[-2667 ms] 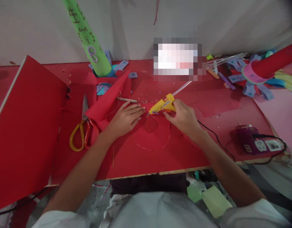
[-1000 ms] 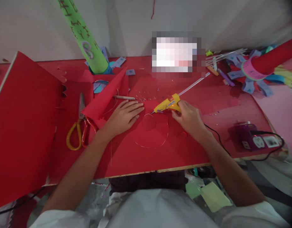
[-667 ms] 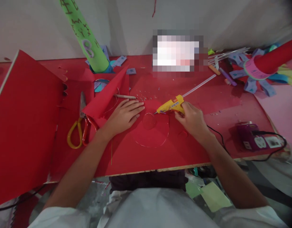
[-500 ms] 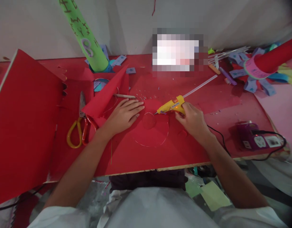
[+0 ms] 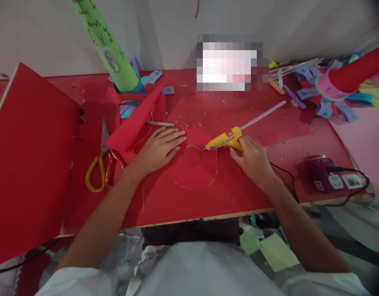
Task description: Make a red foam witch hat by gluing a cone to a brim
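While red paper disc (image 5: 192, 176) at ctr of frame is pressed flat by L hand (image 5: 158, 151), fingers slightly spread, prob. vs. slippage, yellow glue gun (image 5: 224, 139) is gripped in R hand (image 5: 253, 158), fingers curled, tip (image 5: 203, 149) angled low, prob. for accuracy.

One glue gun (image 5: 223, 140), one scissors (image 5: 105, 135), one pale rod (image 5: 161, 123), one purple adapter (image 5: 322, 174). Tubes, two: one green tube (image 5: 117, 61), one red tube (image 5: 360, 75). Loose clear sticks (image 5: 298, 67): several, exact count unclear.
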Demonstrator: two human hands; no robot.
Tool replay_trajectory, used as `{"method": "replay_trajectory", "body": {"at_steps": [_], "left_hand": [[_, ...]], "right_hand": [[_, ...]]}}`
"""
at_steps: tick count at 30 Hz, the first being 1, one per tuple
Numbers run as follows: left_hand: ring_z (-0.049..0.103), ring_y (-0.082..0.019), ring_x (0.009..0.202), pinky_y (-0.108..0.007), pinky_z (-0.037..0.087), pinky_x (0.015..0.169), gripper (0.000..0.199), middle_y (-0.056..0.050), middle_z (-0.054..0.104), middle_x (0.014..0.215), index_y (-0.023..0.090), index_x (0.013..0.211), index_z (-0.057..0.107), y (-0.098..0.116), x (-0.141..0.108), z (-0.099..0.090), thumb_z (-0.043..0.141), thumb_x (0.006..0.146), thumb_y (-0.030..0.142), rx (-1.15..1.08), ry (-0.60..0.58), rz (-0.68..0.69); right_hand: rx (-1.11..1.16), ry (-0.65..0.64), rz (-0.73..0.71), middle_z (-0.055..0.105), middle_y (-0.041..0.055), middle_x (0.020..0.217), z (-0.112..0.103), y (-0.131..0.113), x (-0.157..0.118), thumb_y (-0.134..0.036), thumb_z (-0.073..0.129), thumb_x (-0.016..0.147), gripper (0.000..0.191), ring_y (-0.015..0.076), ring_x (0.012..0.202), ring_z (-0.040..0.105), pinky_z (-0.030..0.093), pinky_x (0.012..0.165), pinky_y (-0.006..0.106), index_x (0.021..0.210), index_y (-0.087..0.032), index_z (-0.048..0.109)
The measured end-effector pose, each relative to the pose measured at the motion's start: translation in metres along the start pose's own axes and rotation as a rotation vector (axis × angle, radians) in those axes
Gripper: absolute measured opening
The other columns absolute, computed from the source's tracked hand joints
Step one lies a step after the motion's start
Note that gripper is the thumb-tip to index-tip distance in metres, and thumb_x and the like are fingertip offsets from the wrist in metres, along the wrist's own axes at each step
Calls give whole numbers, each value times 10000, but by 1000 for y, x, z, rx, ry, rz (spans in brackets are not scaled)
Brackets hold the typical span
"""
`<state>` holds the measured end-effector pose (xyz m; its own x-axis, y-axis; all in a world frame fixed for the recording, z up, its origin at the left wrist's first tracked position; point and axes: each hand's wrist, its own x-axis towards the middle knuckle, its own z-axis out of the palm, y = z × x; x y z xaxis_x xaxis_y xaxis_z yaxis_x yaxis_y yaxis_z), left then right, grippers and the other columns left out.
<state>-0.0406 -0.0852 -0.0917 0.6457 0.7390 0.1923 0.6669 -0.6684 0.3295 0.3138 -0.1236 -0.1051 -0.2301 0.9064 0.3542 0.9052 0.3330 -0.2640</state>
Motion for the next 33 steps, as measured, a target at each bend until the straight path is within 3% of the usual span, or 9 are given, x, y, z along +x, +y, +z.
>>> {"method": "replay_trajectory", "body": {"at_steps": [21, 33], "left_hand": [[530, -273, 1546, -557, 383, 1319, 453, -19, 614, 1620, 269, 1540, 625, -4, 1, 2, 486, 1109, 277, -3, 2, 14], [533, -277, 1542, -557, 376, 1325, 469, -31, 622, 1612, 271, 1535, 636, -1, 3, 0, 496, 1088, 256, -18, -11, -13]], "right_hand": [[11, -17, 10, 695, 80, 881, -11, -2, -19, -227, 595, 956, 56, 265, 804, 681, 467, 682, 350, 952, -243, 542], [-10, -11, -60, 683, 60, 851, -18, -10, -27, -221, 569, 983, 79, 260, 808, 689, 489, 689, 346, 938, -254, 514]]}}
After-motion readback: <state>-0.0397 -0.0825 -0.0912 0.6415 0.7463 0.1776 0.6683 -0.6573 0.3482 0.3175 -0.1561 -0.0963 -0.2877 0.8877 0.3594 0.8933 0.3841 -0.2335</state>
